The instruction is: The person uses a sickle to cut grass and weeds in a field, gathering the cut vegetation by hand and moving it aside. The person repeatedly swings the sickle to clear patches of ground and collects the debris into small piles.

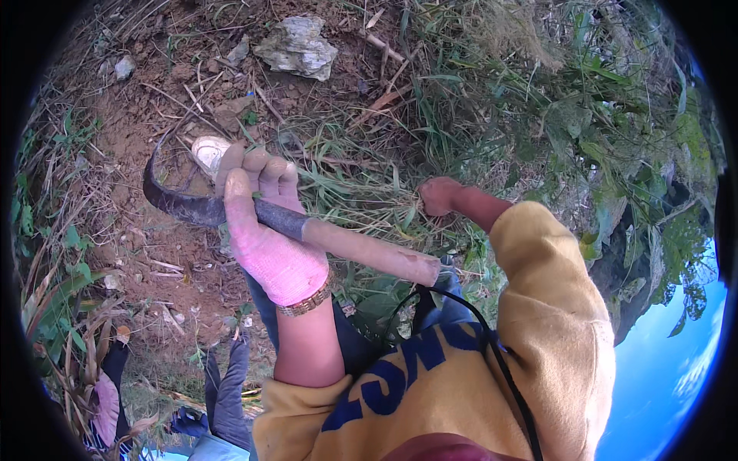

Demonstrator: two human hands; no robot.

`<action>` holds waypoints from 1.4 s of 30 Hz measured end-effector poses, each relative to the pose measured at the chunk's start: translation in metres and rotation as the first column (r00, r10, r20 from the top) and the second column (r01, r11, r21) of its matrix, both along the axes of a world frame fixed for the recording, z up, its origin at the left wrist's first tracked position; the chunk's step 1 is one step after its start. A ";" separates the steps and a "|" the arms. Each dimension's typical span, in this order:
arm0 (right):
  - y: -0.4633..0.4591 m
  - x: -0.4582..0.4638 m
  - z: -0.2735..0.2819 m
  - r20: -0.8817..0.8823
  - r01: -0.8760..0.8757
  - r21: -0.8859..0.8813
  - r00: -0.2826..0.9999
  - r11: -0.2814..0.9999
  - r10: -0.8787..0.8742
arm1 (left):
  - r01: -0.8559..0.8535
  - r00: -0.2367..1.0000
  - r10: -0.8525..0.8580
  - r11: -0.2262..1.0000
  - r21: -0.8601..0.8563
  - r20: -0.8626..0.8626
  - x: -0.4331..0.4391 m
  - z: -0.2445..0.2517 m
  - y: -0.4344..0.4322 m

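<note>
My left hand [268, 225], in a pink knitted glove with a metal band at the wrist, is palm up around the neck of a sickle [184, 207]. Its thumb lies over the dark metal socket and the fingers show behind. The curved blade points to the upper left; the wooden handle [372, 250] slants down to the right, above my lap. My right hand [439, 196], which looks bare, is clenched low among long grass stems [375, 187] right of the sickle. The stems run into its fist; its fingertips are hidden. Beyond the left fingers sits a pale oval thing, unclear what.
Reddish soil [132, 248] with dry stalks spreads left. A large pale rock [297, 49] lies at the top. Dense grass and leafy plants [576, 115] stand right. Another person's dark-trousered legs [230, 392] show at lower left. A black cord [507, 369] hangs across my yellow top.
</note>
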State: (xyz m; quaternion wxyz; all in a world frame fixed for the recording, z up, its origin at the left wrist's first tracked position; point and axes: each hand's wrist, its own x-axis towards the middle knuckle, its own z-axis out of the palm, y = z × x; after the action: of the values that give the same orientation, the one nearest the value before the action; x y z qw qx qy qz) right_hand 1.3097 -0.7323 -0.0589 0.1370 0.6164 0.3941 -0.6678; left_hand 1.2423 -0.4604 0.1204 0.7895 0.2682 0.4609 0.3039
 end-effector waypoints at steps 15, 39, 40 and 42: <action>-0.015 -0.016 0.006 0.167 -0.056 0.643 0.983 0.764 -0.069 | -0.051 0.999 0.051 0.997 0.049 0.004 -0.001 -0.008 -0.008; -0.098 0.017 0.004 0.105 -0.053 -0.253 0.991 0.966 0.082 | -0.019 1.000 0.019 1.000 -0.006 -0.022 0.013 0.002 -0.010; -0.134 0.022 0.025 0.074 -0.121 -0.312 0.986 0.942 0.151 | -0.030 0.999 0.030 1.000 -0.008 -0.036 0.014 0.005 -0.011; -0.166 0.027 0.046 0.001 -0.269 -0.326 0.959 0.906 0.284 | -0.051 0.998 0.050 0.998 -0.026 -0.047 0.018 0.009 -0.012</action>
State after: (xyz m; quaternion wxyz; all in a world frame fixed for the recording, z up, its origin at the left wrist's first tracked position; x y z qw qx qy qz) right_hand 1.3363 -0.8984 -0.0129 0.3387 0.5397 0.3594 -0.6818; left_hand 1.2603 -0.4724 0.1293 0.7743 0.2527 0.4896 0.3114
